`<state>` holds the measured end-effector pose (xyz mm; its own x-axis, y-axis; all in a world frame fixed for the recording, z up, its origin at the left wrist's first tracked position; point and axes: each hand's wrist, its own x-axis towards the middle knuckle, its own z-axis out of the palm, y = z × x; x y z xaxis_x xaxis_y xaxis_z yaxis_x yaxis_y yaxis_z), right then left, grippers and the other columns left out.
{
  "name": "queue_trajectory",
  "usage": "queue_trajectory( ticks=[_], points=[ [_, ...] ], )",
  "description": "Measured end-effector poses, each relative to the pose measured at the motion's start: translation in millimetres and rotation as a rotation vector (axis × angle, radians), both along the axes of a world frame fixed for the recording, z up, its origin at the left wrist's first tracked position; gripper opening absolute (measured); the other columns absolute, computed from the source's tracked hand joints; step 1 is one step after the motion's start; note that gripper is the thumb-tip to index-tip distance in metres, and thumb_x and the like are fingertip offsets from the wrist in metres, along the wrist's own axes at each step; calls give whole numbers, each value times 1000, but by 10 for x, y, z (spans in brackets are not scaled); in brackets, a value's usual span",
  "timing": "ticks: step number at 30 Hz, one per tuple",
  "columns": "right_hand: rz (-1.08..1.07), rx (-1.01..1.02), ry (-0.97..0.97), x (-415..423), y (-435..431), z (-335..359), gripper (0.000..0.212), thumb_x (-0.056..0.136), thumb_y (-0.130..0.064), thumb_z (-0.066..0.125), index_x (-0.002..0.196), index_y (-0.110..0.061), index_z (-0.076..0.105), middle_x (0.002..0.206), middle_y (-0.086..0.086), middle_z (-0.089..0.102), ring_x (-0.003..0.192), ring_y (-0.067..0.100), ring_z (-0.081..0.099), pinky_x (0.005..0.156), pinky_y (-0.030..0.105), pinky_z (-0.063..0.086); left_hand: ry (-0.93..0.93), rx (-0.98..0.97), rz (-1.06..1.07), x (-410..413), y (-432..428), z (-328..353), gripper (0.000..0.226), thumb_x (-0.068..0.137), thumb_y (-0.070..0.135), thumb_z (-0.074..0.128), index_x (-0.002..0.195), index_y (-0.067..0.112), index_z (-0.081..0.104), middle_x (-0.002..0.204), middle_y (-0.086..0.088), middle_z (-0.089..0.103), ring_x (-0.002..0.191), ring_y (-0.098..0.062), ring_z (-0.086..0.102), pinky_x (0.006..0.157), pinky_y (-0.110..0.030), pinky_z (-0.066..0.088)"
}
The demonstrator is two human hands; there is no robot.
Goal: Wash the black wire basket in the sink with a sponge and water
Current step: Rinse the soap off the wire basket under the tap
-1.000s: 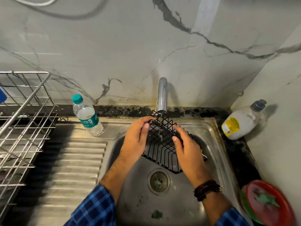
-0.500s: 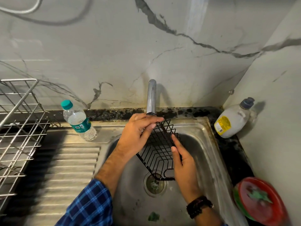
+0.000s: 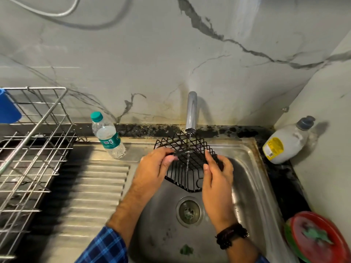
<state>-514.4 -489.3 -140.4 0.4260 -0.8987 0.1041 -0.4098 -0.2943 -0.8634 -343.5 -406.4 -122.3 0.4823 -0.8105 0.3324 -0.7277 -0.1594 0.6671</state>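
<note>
The black wire basket (image 3: pixel 187 164) hangs over the steel sink (image 3: pixel 252 186), directly under the chrome tap (image 3: pixel 191 111). A thin stream of water runs from the tap through its wires. My left hand (image 3: pixel 154 166) grips the basket's left edge, and my right hand (image 3: pixel 216 174) holds its right side, thumb on the wires. A small green scrap, perhaps a piece of sponge (image 3: pixel 186 249), lies on the sink floor near the front. A green scrub pad (image 3: pixel 317 237) rests on the red plate at the right.
A water bottle (image 3: pixel 108 134) stands behind the ribbed drainboard (image 3: pixel 91 196). A metal dish rack (image 3: pixel 32 149) with a blue cup (image 3: pixel 8 109) fills the left. A white soap bottle (image 3: pixel 286 141) and a red plate (image 3: pixel 300 230) sit on the right counter. The drain (image 3: pixel 189 211) lies below the basket.
The basket has been turned between my hands, from a steep tilt to a flatter pose under the running water. My right hand shifted up onto its right side.
</note>
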Motion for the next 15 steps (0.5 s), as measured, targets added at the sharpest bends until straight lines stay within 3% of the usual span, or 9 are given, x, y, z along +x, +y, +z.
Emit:
queue_trajectory(
  ticks=[2,4,10,12,15],
  points=[
    [8,-36,3,80,-13,69,47,105,-32,36,152,-31,38,158,-5,32,143,11,34,119,40,34,12,63,-24,-105,-15,-1,58,99,60,37,115,14,68,94,8,72,87,-9,63,80,-27,52],
    [12,-77,-12,142,-43,115,49,106,-25,37,155,-30,31,158,-8,36,143,13,36,118,43,34,6,66,-7,-179,-55,6,53,98,54,40,117,14,69,98,2,73,91,-17,66,82,-35,54],
    [15,-170,-43,160,-263,215,51,103,-9,46,151,-25,41,150,-2,51,138,14,47,110,43,45,-31,-27,-12,-221,-127,144,45,100,44,42,118,13,69,112,1,72,105,-15,64,92,-35,53],
    [141,-188,-57,113,-341,236,60,99,-1,48,151,-28,41,152,-3,48,143,12,41,114,42,40,-59,-90,-22,-230,-78,155,36,102,35,43,109,12,70,101,2,72,96,-14,63,84,-37,52],
    [357,-249,-38,-5,-418,217,83,88,10,57,154,-34,34,162,-8,28,150,9,24,120,43,31,-115,-142,-8,-241,45,154,31,101,30,44,93,12,67,84,15,60,80,-11,57,69,-40,50]
  ],
)
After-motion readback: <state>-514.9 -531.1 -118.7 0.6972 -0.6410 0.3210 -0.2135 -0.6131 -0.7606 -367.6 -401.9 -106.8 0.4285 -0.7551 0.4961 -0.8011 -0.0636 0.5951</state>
